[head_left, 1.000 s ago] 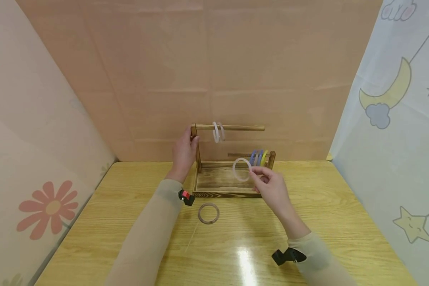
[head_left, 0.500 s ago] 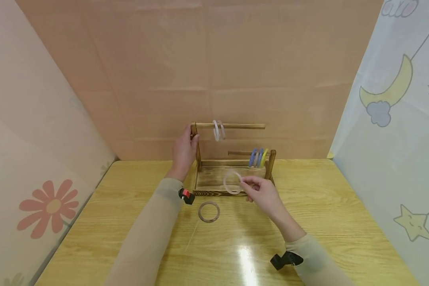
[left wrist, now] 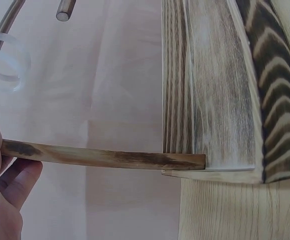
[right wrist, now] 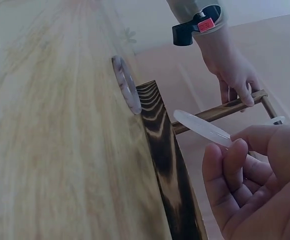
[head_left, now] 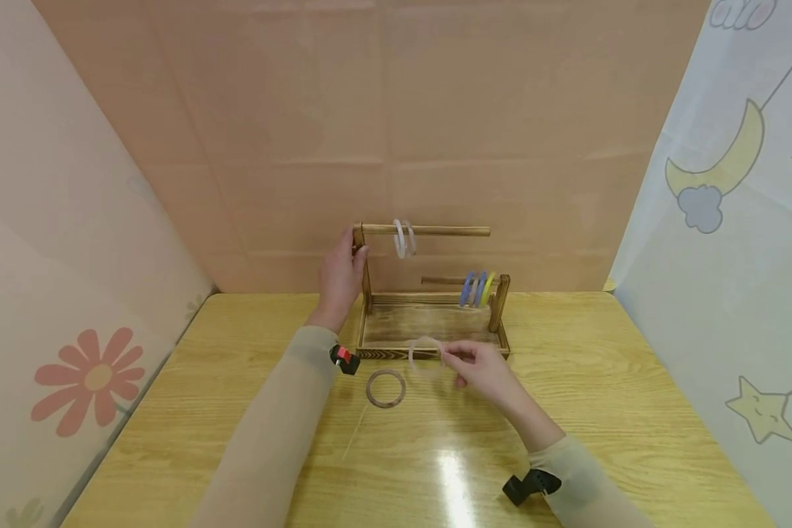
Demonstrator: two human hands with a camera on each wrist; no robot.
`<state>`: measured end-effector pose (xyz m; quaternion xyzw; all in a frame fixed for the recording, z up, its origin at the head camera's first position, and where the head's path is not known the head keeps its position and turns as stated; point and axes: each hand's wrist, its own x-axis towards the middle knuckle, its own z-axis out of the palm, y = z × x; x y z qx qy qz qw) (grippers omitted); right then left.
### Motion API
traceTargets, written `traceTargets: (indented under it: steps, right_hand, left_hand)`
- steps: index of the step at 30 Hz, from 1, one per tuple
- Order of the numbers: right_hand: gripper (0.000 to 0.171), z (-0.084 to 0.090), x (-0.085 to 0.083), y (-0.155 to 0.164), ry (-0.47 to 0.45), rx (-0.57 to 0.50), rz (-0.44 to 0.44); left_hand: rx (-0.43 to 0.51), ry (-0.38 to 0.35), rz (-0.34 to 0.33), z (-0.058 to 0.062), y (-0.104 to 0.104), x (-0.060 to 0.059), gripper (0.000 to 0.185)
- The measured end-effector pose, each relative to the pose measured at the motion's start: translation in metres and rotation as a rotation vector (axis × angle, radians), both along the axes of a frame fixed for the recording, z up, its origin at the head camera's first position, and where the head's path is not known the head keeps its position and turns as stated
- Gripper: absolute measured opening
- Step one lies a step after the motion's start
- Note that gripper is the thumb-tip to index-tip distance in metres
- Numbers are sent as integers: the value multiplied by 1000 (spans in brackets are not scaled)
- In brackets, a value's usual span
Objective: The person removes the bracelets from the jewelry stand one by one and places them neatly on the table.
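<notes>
My left hand [head_left: 339, 282] grips the top of the left post of a wooden bangle stand [head_left: 429, 353]; in the left wrist view its thumb and fingers wrap the post's end [left wrist: 20, 149]. Between thumb and fingers my right hand [head_left: 485, 370] pinches a pale translucent bangle [head_left: 412, 355] by its right side, over the stand's front edge. In the right wrist view that bangle [right wrist: 200, 126] appears nearly edge-on. A brown-grey bangle [head_left: 369, 396] lies flat on the table just in front of the stand.
Two pale bangles [head_left: 399, 240] hang on the upper rod [head_left: 452, 231]. Several bangles, blue, brownish and yellow [head_left: 488, 290], hang on the lower rod [head_left: 438, 281] beside the right post [head_left: 500, 304]. A backdrop [head_left: 290, 147] stands behind the table [head_left: 600, 381].
My right hand has moved down and left with the pale bangle, from in front of the lower rod to the stand's front edge. My left hand keeps its grip on the post.
</notes>
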<state>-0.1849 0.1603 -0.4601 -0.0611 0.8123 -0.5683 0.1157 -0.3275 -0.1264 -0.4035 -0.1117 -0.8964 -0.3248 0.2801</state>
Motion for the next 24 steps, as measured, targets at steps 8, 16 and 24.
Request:
traceTargets:
  steps: [8,16,24]
  right_hand:
    - [35,-11,0,3,10,23,65]
    - [34,-19,0,6,-14,11,103]
    - [32,-24,-1,7,-61,0,93]
  left_hand:
    - [-4,-11,9,0,-1,0,30]
    - [2,-22,12,1,0,0,31]
    - [18,-16,5,2,1,1,33]
